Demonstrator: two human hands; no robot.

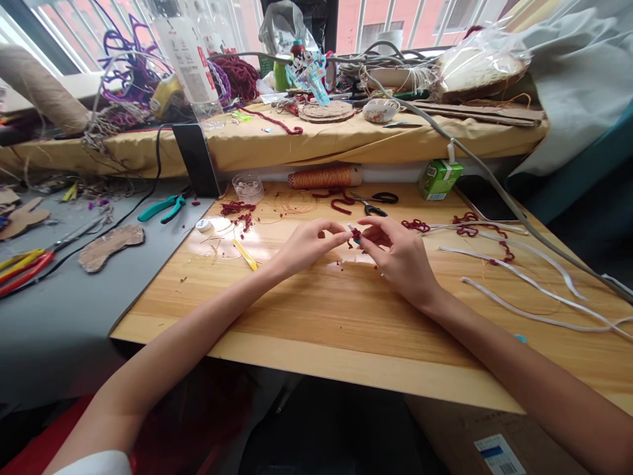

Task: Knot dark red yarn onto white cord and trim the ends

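Observation:
Over the middle of the wooden board, both hands meet at a small piece of dark red yarn (355, 233). It shows a white tip at the top and a bit of blue below; its exact form is too small to make out. My left hand (314, 243) pinches it from the left between thumb and fingertips. From the right, my right hand (403, 264) grips it with thumb and bent fingers, which partly hide it. Black-handled scissors (373, 203) lie just behind the hands. A yellow-handled tool (244, 254) rests beside my left wrist.
Dark red scraps (240, 210) and a clear round tub (248, 189) sit at the back left, near an orange thread cone (325, 177). White cords (519, 264) and a green carton (440, 179) are on the right. Teal pliers (162, 208) lie on the grey surface.

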